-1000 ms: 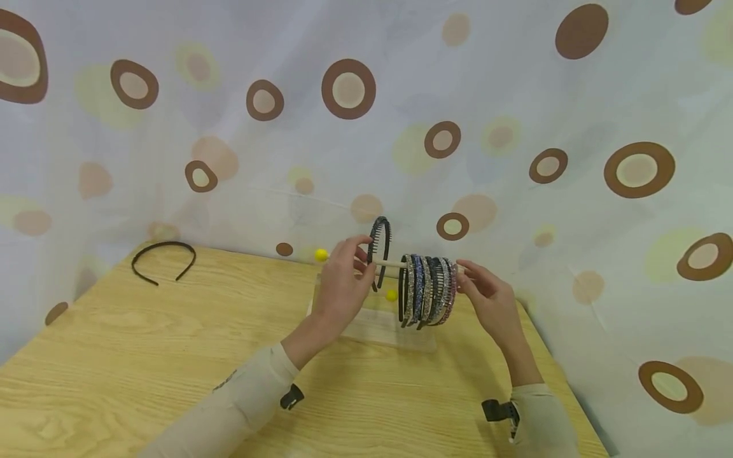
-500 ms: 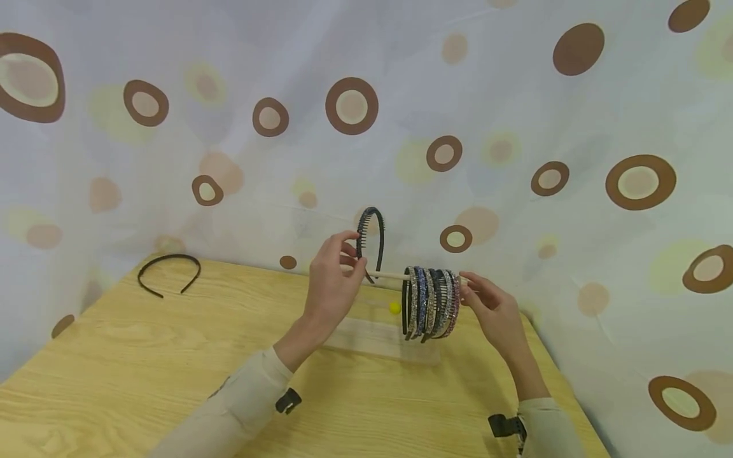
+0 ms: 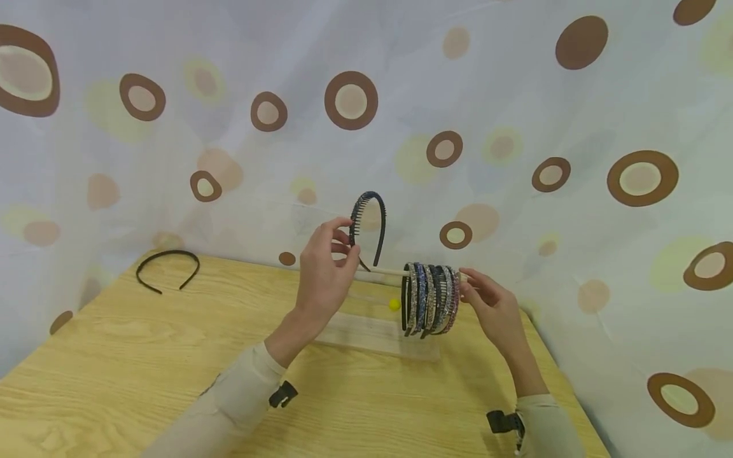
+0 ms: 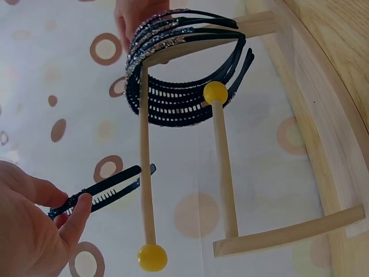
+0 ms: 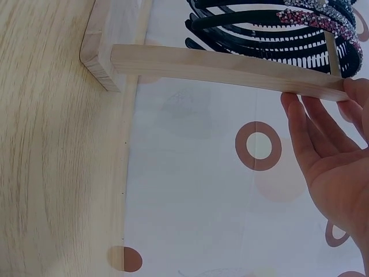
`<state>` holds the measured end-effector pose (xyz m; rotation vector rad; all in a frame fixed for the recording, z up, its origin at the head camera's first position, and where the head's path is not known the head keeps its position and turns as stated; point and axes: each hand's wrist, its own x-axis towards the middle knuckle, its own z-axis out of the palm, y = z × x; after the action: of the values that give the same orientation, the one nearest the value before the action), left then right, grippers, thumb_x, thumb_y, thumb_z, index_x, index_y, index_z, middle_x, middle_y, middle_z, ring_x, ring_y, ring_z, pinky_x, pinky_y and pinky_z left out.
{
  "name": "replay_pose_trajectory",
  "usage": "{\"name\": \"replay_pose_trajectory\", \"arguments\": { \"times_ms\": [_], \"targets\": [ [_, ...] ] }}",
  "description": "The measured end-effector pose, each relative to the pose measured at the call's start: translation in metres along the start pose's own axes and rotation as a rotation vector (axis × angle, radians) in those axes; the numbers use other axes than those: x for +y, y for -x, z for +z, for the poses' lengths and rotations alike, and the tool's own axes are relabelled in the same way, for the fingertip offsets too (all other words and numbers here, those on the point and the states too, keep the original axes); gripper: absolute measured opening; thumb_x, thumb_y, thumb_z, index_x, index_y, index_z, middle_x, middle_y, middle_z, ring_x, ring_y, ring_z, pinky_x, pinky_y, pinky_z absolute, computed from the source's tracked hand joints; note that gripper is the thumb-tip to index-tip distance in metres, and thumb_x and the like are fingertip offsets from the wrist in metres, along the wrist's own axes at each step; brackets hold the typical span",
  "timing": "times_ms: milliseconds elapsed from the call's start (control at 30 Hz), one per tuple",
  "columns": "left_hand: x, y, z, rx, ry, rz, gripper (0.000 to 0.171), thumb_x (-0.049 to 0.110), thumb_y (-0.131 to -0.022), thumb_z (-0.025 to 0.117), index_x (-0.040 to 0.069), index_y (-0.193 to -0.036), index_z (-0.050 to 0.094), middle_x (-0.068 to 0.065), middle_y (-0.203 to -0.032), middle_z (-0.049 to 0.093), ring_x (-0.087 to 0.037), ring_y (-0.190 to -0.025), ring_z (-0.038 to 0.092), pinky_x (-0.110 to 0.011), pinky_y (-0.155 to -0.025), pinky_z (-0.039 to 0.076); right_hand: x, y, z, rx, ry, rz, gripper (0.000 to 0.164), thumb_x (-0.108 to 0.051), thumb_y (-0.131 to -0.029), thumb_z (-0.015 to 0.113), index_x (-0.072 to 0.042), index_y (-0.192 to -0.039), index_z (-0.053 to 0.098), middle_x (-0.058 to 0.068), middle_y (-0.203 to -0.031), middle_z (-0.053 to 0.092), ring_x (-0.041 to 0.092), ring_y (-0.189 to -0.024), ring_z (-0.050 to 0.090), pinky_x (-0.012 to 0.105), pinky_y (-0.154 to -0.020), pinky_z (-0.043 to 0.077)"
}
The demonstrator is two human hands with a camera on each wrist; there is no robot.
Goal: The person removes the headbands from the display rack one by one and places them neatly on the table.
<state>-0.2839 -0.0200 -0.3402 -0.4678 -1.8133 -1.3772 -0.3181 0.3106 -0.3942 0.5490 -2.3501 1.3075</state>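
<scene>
My left hand (image 3: 323, 273) pinches one side of a dark headband (image 3: 383, 222) with comb teeth and a glittery top. The headband stands upright, its ends down close by the wooden rod (image 3: 386, 272) of a headband stand. In the left wrist view its tips overlap the rod, short of the yellow end ball (image 4: 152, 258). Several glittery headbands (image 3: 424, 299), silver, blue, dark and pink, hang at the rod's right end. My right hand (image 3: 492, 312) grips the end of the stand's upright (image 5: 219, 66) between thumb and fingers.
The stand's wooden base (image 3: 378, 337) rests on the wood-grain table (image 3: 172, 356). A second, lower rod (image 4: 225, 167) ends in a yellow ball (image 4: 215, 92). A plain black headband (image 3: 166, 252) lies at the back left. A patterned curtain (image 3: 275, 165) hangs behind the table.
My left hand has moved left and up, raising the dark headband from around the rod to above it. The right hand keeps its grip on the stand. The view has tilted slightly.
</scene>
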Motion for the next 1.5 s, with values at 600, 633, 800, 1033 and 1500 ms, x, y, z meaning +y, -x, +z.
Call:
{"name": "replay_pose_trajectory", "arguments": {
  "times_ms": [600,633,800,1033,1500],
  "targets": [
    [-0.012,-0.023,-0.044,0.062,0.093,-0.089,0.043,-0.007,-0.091,0.071,0.004,-0.131,0.06,-0.012,-0.1,0.063,-0.022,-0.087,0.071,-0.027,-0.071,0.06,-0.037,0.004,-0.006,-0.012,-0.002,0.023,0.038,-0.016,-0.106,0.059,-0.002,-0.141,0.059,0.022,-0.12,0.067,0.009,-0.09,0.071,0.024,-0.084,0.055],
    [-0.014,-0.023,-0.049,0.06,0.09,-0.092,0.043,-0.007,-0.091,0.071,0.003,-0.131,0.06,-0.012,-0.1,0.063,-0.023,-0.087,0.071,-0.027,-0.071,0.06,-0.037,0.005,-0.006,-0.013,-0.004,0.024,0.038,-0.016,-0.106,0.059,-0.002,-0.141,0.059,0.022,-0.121,0.067,0.008,-0.09,0.07,0.022,-0.084,0.054],
    [-0.022,-0.02,-0.074,0.029,0.076,-0.143,0.043,-0.005,-0.093,0.07,0.004,-0.133,0.059,-0.014,-0.103,0.062,-0.025,-0.091,0.071,-0.028,-0.068,0.06,-0.034,0.006,-0.008,-0.02,-0.002,0.04,0.04,-0.018,-0.106,0.058,-0.002,-0.143,0.058,0.022,-0.125,0.065,0.006,-0.091,0.07,0.02,-0.085,0.052],
    [-0.052,-0.016,-0.118,-0.006,-0.067,-0.205,0.043,0.001,-0.096,0.069,0.01,-0.138,0.06,-0.012,-0.106,0.063,-0.024,-0.094,0.071,-0.026,-0.069,0.059,-0.036,0.007,-0.011,-0.011,0.007,0.051,0.04,-0.018,-0.106,0.058,-0.002,-0.144,0.057,0.024,-0.125,0.064,0.005,-0.091,0.07,0.018,-0.085,0.052],
    [-0.104,0.005,-0.216,-0.199,-0.43,-0.345,0.042,0.005,-0.1,0.064,0.003,-0.142,0.058,-0.018,-0.109,0.064,-0.03,-0.082,0.074,-0.025,-0.049,0.052,-0.035,0.006,-0.008,0.01,0.03,0.036,0.04,-0.018,-0.106,0.058,-0.002,-0.143,0.058,0.025,-0.122,0.066,0.004,-0.088,0.07,0.015,-0.086,0.048]
  ]
}}
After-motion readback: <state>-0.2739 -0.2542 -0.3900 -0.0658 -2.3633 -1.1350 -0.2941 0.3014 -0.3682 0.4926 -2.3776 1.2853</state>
